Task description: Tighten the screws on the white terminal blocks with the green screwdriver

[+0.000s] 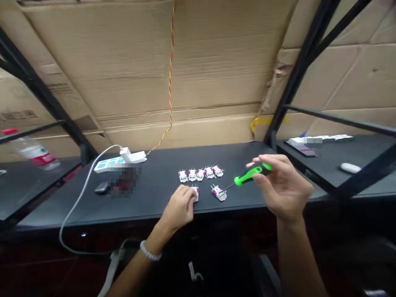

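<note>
Left hand (180, 207) low and curled, right hand (281, 186) raised

Nothing legible: the printing on the carton (17, 115) and the bottle label (41, 160) is too blurred to read.

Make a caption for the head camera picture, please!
Right hand holds a green-handled screwdriver; left hand touches a small white-and-magenta part on a black table.

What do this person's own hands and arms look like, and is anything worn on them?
The left hand and right hand are bare, without gloves. The left forearm and right forearm show no sleeves. A pale beaded bracelet circles the left wrist.
</note>
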Tool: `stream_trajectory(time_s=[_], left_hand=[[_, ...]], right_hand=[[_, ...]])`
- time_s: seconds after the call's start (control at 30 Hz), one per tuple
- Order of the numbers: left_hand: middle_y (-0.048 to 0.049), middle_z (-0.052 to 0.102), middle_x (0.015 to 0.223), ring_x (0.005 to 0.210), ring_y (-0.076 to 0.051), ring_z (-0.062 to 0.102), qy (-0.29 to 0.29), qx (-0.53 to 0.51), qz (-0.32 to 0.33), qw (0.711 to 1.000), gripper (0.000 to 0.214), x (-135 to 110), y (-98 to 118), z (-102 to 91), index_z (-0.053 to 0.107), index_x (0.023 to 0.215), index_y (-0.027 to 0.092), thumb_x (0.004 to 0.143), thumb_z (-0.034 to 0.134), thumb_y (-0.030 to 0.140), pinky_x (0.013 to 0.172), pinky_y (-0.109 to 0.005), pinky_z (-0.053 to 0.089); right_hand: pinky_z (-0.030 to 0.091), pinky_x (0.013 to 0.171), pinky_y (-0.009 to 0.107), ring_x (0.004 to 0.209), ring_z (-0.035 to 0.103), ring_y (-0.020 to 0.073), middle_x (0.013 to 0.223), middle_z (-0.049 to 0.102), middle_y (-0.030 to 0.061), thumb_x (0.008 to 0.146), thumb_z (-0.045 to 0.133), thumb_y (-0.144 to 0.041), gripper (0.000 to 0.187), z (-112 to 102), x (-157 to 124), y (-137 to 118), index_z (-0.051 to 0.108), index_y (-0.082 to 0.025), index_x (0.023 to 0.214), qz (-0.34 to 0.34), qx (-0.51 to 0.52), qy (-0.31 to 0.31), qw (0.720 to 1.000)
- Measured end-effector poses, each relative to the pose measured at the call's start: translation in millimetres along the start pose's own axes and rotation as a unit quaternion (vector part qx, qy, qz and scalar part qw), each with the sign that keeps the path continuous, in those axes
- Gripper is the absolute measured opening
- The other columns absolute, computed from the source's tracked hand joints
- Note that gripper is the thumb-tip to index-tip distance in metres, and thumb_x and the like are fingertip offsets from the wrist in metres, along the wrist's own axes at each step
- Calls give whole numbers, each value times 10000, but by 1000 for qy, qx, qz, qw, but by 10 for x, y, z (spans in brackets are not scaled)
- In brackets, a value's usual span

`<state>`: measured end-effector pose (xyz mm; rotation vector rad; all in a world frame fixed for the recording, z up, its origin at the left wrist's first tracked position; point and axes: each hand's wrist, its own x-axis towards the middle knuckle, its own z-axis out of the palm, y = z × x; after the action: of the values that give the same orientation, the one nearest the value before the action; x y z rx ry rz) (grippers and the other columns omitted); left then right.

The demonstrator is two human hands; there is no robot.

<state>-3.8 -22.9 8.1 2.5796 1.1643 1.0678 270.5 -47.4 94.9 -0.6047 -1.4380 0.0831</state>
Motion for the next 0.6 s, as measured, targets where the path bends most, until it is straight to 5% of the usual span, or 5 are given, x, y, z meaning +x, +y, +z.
stream_trajectory(time_s=[0.6], left_hand=[[-69,701,957,942,-233,627,5,-24,9,1000,212,-1,-56,20,636,960,200,1021,485,64,871,-384,560]], right_hand=[[680,763,409,907,765,231,1117,725,69,880,807,-111,422,-11,1,-20,782,-291,1260,5,-12,0,1000]])
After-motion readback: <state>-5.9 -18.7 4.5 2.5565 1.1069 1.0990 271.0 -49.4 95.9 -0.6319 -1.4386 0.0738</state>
